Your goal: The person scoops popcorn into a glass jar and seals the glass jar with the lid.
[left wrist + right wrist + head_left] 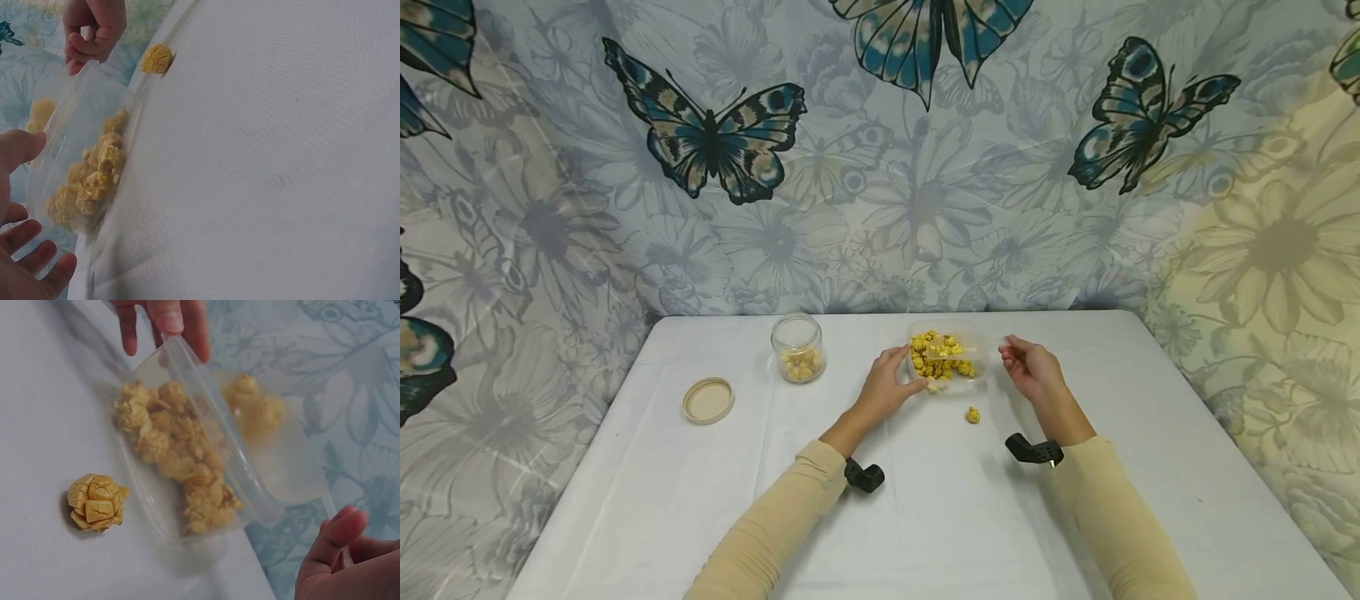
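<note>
A clear plastic container [958, 385] of yellow popcorn [172, 434] stands near the table's back edge. My left hand [883, 385] holds its left end, thumb at the rim; in the left wrist view the lower fingers [59, 272] are spread. My right hand [1033, 371], beyond the container's right end, pinches the thin handle of a clear plastic scoop [290, 472]. The scoop's bowl overlaps the container and carries a few popcorn pieces [250, 409]. One loose popcorn piece [97, 503] lies on the cloth in front of the container.
A glass jar [797, 337], part filled with popcorn, stands open left of my left hand. Its round beige lid [708, 401] lies farther left on the white-covered table [925, 517]. A butterfly-patterned backdrop [925, 208] rises behind the table's back edge.
</note>
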A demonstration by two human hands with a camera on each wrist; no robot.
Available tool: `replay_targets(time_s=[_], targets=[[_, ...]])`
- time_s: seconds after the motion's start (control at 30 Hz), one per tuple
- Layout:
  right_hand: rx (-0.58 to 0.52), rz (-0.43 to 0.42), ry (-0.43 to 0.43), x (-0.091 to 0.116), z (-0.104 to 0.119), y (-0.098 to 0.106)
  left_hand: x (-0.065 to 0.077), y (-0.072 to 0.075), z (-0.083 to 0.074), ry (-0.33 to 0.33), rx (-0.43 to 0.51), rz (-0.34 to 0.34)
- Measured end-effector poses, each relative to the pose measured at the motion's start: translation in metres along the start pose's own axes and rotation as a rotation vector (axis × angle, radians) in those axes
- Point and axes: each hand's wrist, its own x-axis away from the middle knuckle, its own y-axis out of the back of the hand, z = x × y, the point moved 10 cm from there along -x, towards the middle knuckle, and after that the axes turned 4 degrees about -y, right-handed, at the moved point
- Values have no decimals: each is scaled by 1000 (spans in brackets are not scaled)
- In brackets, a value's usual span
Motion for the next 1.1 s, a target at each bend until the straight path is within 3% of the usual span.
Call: replay_targets(time_s=[1.1], targets=[[-9,62,39,11,5,-14,-1,0,1,0,1,-8]])
